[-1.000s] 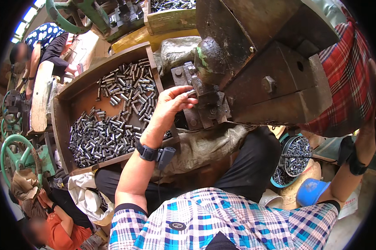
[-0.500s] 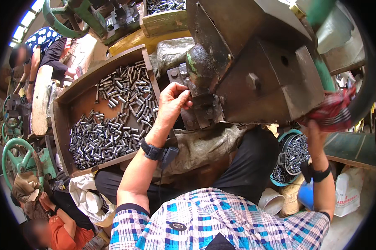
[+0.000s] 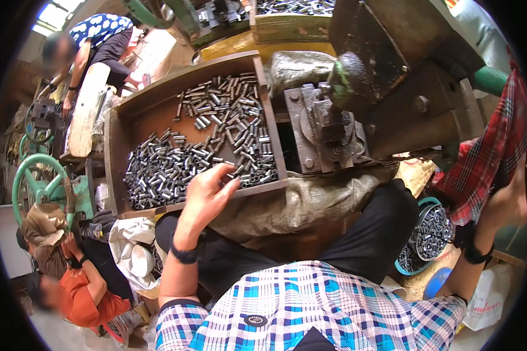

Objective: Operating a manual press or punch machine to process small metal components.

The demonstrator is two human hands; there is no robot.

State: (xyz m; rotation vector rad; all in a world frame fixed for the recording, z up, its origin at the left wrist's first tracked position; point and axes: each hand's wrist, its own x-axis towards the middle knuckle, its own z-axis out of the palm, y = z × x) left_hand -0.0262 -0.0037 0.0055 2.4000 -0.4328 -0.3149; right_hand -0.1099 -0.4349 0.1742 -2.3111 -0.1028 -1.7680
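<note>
My left hand (image 3: 208, 196) is at the near edge of a wooden tray (image 3: 196, 209), thumb and forefinger apart, with nothing visible between them. Short metal tubes (image 3: 175, 172) lie heaped in the tray, close to its fingertips. At the right rim, my right hand (image 3: 506, 202) is closed at a red plaid cloth (image 3: 479, 169), which hangs stretched beside a dark curved bar; its fingers are partly hidden and blurred. Ahead of my knees is a greasy press with a bolted die block (image 3: 327, 128) under a rounded dark ram (image 3: 357, 79).
Teal-rimmed basins (image 3: 432, 234) of metal pieces stand right of my knee. A sack cloth (image 3: 298, 202) drapes below the press. Another parts box (image 3: 292, 26) stands behind. At left are two co-workers, one in orange (image 3: 97, 292), and a green handwheel (image 3: 44, 190).
My left hand has moved from the die block back and left to the tray, and its fingers have parted. My right hand and the cloth have swung outward to the right. My view has shifted.
</note>
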